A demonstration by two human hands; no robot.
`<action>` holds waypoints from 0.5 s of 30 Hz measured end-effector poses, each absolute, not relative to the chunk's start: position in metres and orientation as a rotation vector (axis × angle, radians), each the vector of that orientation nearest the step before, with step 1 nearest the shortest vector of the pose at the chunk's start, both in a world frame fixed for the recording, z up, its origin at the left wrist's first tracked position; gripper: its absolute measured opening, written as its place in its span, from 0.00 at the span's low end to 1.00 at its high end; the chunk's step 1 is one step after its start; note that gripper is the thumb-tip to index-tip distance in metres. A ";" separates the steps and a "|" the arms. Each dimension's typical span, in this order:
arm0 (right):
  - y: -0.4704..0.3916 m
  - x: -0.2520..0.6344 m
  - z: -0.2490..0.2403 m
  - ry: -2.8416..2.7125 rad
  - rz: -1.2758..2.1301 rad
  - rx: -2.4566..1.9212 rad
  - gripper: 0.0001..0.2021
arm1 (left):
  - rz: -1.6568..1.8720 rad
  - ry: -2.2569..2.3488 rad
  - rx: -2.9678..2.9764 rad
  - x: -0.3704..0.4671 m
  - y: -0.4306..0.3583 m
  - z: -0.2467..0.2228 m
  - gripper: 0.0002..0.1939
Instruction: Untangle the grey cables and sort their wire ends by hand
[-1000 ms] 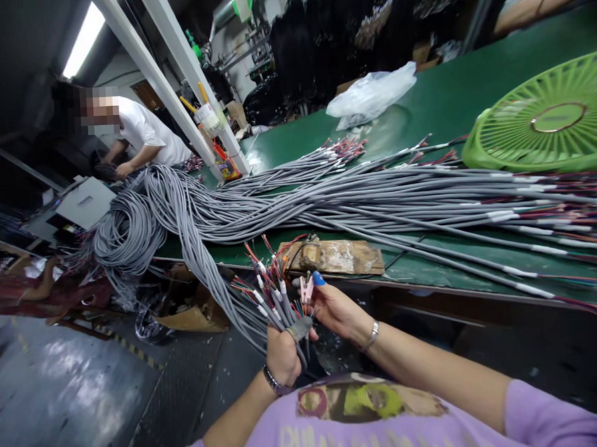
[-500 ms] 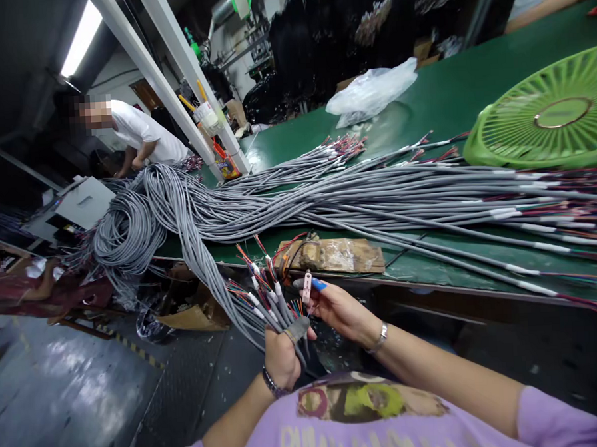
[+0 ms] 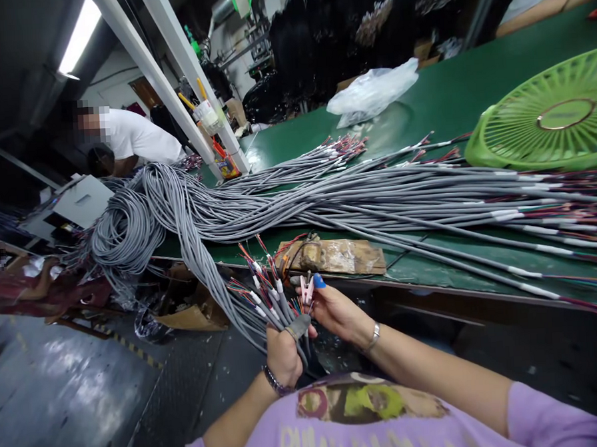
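Observation:
My left hand (image 3: 284,356) is closed round a bundle of grey cables (image 3: 266,318), its thumb in a grey cover. The cables' white-banded ends and coloured wires fan upward above the fist. Just right of these ends, my right hand (image 3: 336,315) pinches a small pink clothespin (image 3: 307,291) between its fingers, with blue tape on one fingertip. The pin's tip is close to thin coloured wires (image 3: 297,306) at the left thumb; whether it touches them I cannot tell.
Long grey cables (image 3: 377,196) cover the green table (image 3: 452,102). A wooden block (image 3: 350,255) lies at the near edge, a green fan (image 3: 547,114) at the right, a plastic bag (image 3: 372,93) behind. White posts (image 3: 181,76) rise at left; a person in white (image 3: 141,135) bends beyond them.
My right hand has turned the pink clothespin so that its two legs show, and shifted slightly down toward the wires. My left hand keeps its hold. The person in white has bent lower.

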State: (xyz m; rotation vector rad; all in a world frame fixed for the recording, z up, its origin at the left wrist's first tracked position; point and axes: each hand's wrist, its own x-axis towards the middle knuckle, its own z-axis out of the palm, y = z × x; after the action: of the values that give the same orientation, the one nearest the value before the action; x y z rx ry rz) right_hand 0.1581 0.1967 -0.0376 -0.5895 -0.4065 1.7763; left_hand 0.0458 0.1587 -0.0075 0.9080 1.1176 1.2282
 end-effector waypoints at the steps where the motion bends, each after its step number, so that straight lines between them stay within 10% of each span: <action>1: 0.198 0.158 -0.038 -0.366 1.788 -0.565 0.17 | 1.227 1.119 0.900 0.046 0.159 -0.008 0.07; 15: 0.195 0.157 -0.040 -0.280 1.797 -0.506 0.15 | 1.220 1.130 0.896 0.041 0.154 -0.009 0.05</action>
State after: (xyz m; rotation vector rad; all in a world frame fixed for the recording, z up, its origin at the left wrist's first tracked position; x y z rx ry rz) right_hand 0.1575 0.1953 -0.0403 -0.5057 -0.2798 1.7969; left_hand 0.0411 0.1542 -0.0093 0.8964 1.1301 1.2201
